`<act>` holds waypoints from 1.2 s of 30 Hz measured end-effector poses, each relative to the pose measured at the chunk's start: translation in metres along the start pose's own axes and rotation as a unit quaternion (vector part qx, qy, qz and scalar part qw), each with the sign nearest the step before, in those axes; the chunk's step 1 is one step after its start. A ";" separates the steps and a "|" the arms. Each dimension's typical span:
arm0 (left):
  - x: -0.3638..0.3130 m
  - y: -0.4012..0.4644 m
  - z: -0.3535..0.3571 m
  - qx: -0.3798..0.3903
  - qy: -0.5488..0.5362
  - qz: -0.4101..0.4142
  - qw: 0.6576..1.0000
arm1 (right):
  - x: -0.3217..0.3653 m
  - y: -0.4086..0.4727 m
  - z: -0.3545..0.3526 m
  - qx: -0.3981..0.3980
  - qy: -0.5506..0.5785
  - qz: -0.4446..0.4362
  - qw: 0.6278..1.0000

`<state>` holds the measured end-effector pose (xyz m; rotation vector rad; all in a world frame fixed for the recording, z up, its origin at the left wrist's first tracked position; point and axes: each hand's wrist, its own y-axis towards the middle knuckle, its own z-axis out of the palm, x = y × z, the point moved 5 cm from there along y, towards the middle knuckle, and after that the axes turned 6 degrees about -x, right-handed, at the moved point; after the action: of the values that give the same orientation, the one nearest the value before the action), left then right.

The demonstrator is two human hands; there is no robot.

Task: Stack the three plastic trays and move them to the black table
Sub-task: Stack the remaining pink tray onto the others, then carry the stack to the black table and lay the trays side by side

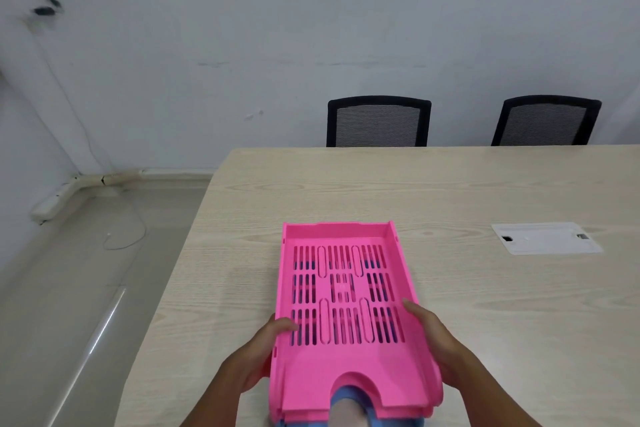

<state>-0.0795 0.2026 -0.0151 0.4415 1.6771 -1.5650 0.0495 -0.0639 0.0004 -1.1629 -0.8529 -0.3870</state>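
Observation:
A pink slotted plastic tray (pixel 346 367) sits on top of a stack above the light wooden table (pixel 450 191). A blue tray (pixel 349 406) shows beneath it through the slots and the front notch. My left hand (pixel 256 354) grips the stack's left side, thumb over the rim. My right hand (pixel 440 347) grips the right side, thumb on the rim. A second pink edge shows at the stack's near end. No black table is in view.
A white cable cover plate (pixel 545 238) is set into the table at the right. Two black mesh chairs (pixel 379 121) (pixel 545 121) stand behind the table's far edge. The floor with a thin cable (pixel 128 236) lies at the left.

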 end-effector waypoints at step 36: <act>0.086 -0.152 -0.118 -0.340 -0.179 0.105 0.917 | -0.010 0.034 0.187 0.216 -0.184 -0.037 0.958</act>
<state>-0.2779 0.2657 0.0165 -0.0336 1.6844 -0.7649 -0.0058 0.1181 -0.0031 -0.8027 -1.2390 -0.0323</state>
